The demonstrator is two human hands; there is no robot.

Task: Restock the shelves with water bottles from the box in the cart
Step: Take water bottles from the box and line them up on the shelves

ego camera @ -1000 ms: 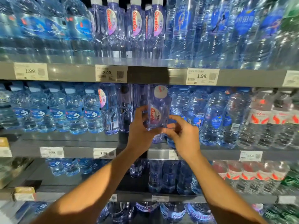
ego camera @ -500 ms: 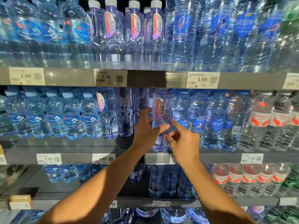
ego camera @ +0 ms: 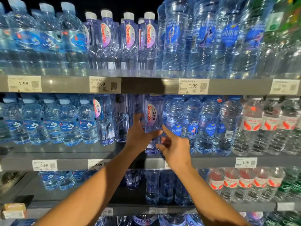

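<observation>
A: What do we see that differs from half a second ago?
B: The bottle (ego camera: 153, 118) sits a touch deeper on the middle shelf (ego camera: 146, 163), upright, its pink label facing us as before. The right hand (ego camera: 175, 148) has shifted lower: its forefinger pointed at the label then and now lies against the bottle's lower right side.
A: And the left hand (ego camera: 138, 136)?
B: It has kept its place. We see fingers curled round the bottle's left side and the thumb crossing the front below the label, so it grips the bottle.
A: Is the right gripping too?
B: No; we see the forefinger stretched out touching the bottle, the other fingers loosely bent beside its base, holding nothing.
A: Where does the bottle stand?
B: Between purple bottles on its left and blue-labelled bottles (ego camera: 192, 126) on its right, under the 2.09 tag (ego camera: 105, 84).
</observation>
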